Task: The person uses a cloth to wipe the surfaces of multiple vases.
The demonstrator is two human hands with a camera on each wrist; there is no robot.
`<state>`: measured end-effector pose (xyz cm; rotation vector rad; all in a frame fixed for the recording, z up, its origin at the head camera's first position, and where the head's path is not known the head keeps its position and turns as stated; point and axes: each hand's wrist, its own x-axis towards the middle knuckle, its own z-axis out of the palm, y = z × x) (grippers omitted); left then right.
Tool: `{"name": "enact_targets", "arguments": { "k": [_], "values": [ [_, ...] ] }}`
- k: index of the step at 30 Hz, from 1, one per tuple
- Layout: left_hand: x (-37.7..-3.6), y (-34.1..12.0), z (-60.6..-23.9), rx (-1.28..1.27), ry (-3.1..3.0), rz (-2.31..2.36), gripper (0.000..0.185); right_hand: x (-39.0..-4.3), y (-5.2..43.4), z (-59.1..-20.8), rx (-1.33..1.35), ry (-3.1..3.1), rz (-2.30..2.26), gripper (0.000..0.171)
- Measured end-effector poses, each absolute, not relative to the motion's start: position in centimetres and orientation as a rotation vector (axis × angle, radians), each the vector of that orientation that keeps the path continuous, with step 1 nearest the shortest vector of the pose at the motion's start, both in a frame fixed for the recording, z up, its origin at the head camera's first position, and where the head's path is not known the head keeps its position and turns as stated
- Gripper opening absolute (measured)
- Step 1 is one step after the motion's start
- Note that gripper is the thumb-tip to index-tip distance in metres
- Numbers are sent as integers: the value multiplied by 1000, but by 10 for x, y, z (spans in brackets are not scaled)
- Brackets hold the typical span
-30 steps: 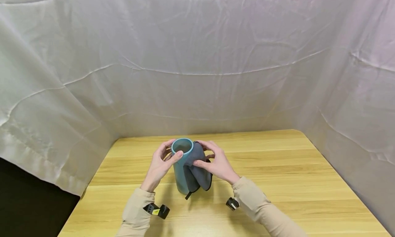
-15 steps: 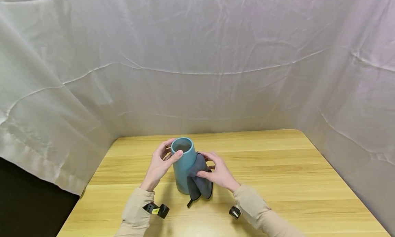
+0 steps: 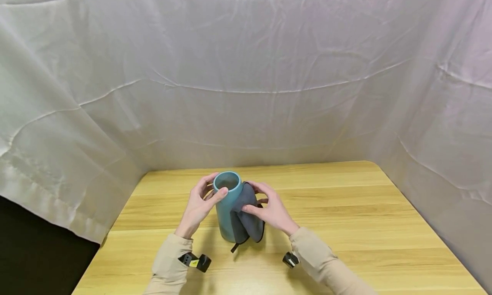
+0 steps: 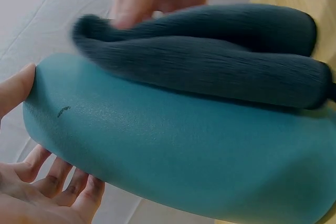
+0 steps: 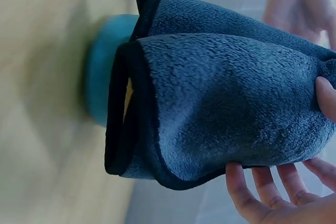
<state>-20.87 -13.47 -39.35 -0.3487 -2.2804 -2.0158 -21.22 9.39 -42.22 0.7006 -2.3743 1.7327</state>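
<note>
A tall blue-green vase (image 3: 224,216) with an open round mouth stands upright on the table. My left hand (image 3: 197,207) grips it near the rim, thumb on the front and fingers round the far left side. Against the vase's right side lies a dark grey cleaning cloth (image 3: 250,214) with black edging and a hanging loop. My right hand (image 3: 272,207) holds the bunched cloth between thumb and fingers, as the right wrist view shows too. In the left wrist view a small dark mark (image 4: 64,111) shows on the vase's wall near the top.
The wooden table (image 3: 346,226) spreads out on both sides of the vase. Pale grey fabric curtains (image 3: 261,115) hang behind it and along the sides. Each wrist wears a small black camera (image 3: 203,263).
My right hand has slid the cloth down the vase's right side, then partway back up. The vase and my left hand have stayed in place.
</note>
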Motion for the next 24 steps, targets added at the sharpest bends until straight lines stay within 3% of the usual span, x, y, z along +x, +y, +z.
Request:
{"name": "enact_targets", "arguments": {
  "k": [13, 24],
  "values": [
    [-210, -134, -395, -342, -2271, -2025, 55, -215, 90, -404, 728, -2314, 1693, 62],
    [-209, -132, -394, -341, -2281, -2011, 54, -212, 98, -434, 694, -2440, 1704, 64]
  ]
}}
